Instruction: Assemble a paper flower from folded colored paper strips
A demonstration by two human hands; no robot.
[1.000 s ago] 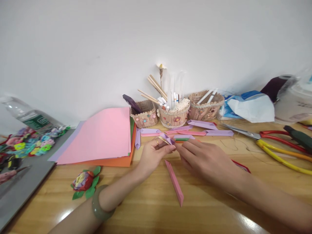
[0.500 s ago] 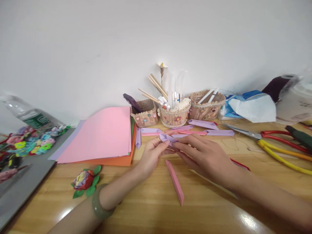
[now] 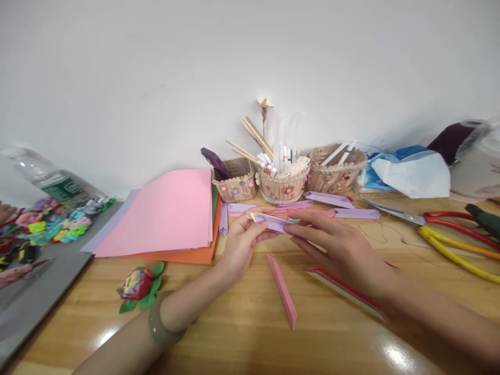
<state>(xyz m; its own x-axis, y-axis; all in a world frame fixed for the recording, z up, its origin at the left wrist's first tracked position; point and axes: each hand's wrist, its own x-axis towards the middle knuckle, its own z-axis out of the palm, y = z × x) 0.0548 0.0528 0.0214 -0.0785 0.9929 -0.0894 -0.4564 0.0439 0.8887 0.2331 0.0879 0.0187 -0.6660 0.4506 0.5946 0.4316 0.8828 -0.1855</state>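
Observation:
Between my two hands is a folded paper strip [image 3: 273, 223], purple on its face with a pale yellow edge and a bit of green at its right end. My left hand [image 3: 242, 242] pinches its left end, thumb in front. The fingers of my right hand [image 3: 338, 239] close on its right end. Below them a folded pink paper strip [image 3: 282, 291] lies on the table. Partly under my right hand and forearm rests a layered strip in red, purple and yellow [image 3: 347, 294]. Behind my hands lie several purple and pink folded strips [image 3: 357, 213].
Coloured paper sheets [image 3: 156, 219] and a paper flower [image 3: 136, 285] lie left. Decorated baskets [image 3: 284, 186] stand by the wall. Scissors [image 3: 441, 224] and a tissue pack [image 3: 406, 169] are right. A grey board [image 3: 50, 286] holds small colourful pieces, with a plastic bottle [image 3: 58, 182] behind.
The strip between my hands now shows more of its length and a pale yellow edge. My right hand has shifted slightly right, and more of the layered strip beneath it shows.

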